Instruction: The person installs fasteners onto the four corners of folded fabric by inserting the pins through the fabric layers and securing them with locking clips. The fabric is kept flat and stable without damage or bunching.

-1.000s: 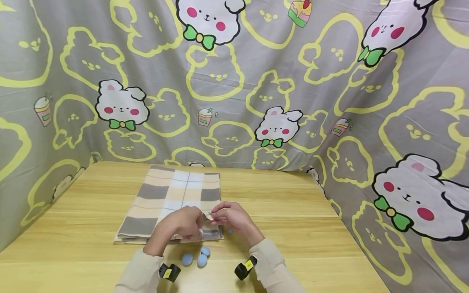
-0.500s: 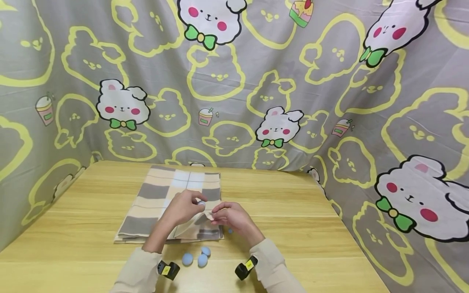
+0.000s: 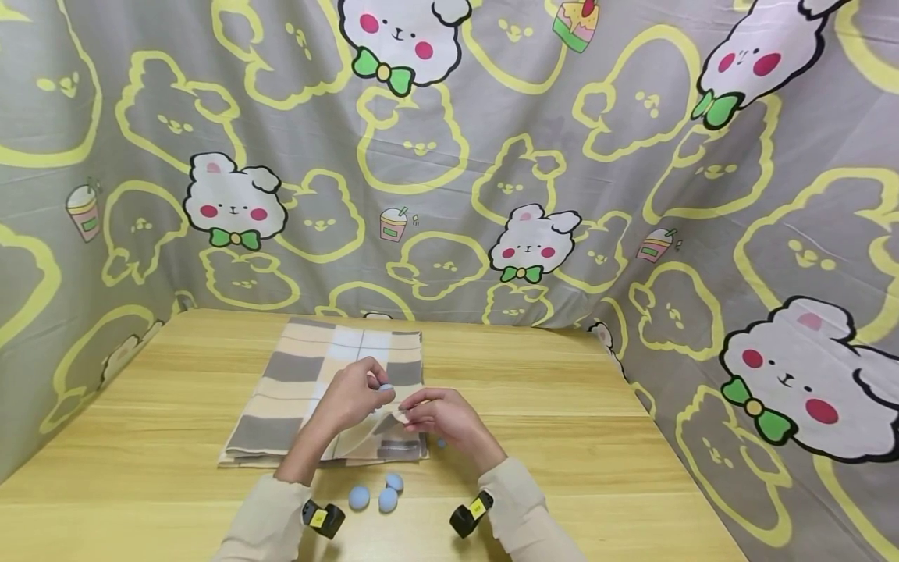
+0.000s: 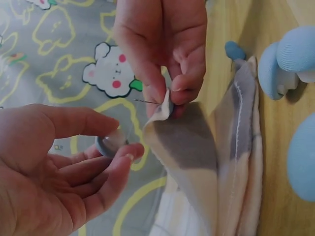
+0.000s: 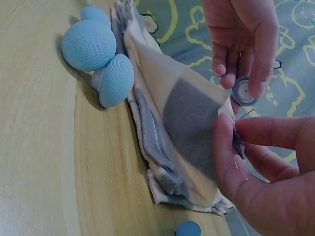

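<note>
A plaid blanket [image 3: 295, 390] in beige, grey and white lies folded on the table. My right hand [image 3: 449, 419] pinches one lifted corner of it between thumb and fingers. A thin metal pin [image 4: 146, 102] pokes out of that corner, pointing toward my left hand [image 3: 354, 400]. Between thumb and fingertips, my left hand holds the round blue cap [image 5: 242, 91] of a mushroom-shaped quilt clip, its pale underside facing the pin in the right wrist view. Cap and pin tip are close together but apart in the left wrist view. What backs the pin is mostly hidden by my right fingers.
Several blue mushroom-shaped quilt clips [image 3: 359, 498] sit on the wooden table [image 3: 548, 406] in front of the blanket. A smaller blue piece [image 5: 188, 229] lies by the blanket's right edge. A grey patterned curtain [image 3: 435, 164] surrounds the table.
My left hand has risen from the blanket's near edge to above its middle, and the cap has come into sight in its fingers. My right hand has stayed at the corner.
</note>
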A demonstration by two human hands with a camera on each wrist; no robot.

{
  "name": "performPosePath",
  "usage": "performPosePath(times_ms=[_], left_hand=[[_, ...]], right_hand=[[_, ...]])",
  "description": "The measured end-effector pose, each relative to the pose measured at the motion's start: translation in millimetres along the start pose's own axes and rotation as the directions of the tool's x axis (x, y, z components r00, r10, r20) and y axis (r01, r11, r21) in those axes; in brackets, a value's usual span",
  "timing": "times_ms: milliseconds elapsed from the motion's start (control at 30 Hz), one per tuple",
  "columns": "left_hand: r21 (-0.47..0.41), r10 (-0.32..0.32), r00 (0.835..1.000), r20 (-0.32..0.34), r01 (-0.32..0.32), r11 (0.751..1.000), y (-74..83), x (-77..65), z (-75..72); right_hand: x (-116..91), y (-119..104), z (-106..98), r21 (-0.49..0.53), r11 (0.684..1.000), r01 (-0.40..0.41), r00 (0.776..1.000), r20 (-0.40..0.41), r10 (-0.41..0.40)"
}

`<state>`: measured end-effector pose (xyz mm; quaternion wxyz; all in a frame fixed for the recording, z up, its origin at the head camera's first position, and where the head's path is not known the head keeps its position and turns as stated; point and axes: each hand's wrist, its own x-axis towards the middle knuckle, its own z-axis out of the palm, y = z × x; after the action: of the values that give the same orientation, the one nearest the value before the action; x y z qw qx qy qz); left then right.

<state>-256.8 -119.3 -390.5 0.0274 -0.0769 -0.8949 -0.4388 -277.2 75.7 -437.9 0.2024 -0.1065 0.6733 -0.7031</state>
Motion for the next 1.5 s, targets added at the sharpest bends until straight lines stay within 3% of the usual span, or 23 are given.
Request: performPosePath(times_ms=[300,533,733,1100,1500], left_hand=[[-0.077,0.046,0.999,0.024,-0.044,0.996,-3.6,1.1,4.2],[-0.183,0.058,0.995,0.085,-0.042,0.982,-2.9,1.9,1.4],[-0.22,0.055,0.993,0.106,-0.03,0.975,-1.1,0.7,0.2],[-0.181,-0.004,0.996,0.086,0.019,0.983,-3.4,1.2,6.8],[-0.163,0.001,0.996,0.093,0.014,0.987,-4.0,1.2,7.7]], right_hand=[[-1.4,-0.4,-0.4,-0.011,1.0,0.007,1.0,0.014,-0.007],[-1.3,-0.8,-0.2,-0.015,1.0,-0.001,1.0,0.009,0.001],[-1.1,-1.3,0.3,-0.028,0.999,-0.015,1.0,0.004,0.015],[-1.6,-1.2,-0.3,-0.009,1.0,-0.008,1.0,0.015,0.008],[0.1,0.3,-0.7,-0.015,1.0,-0.008,1.0,0.008,0.008]])
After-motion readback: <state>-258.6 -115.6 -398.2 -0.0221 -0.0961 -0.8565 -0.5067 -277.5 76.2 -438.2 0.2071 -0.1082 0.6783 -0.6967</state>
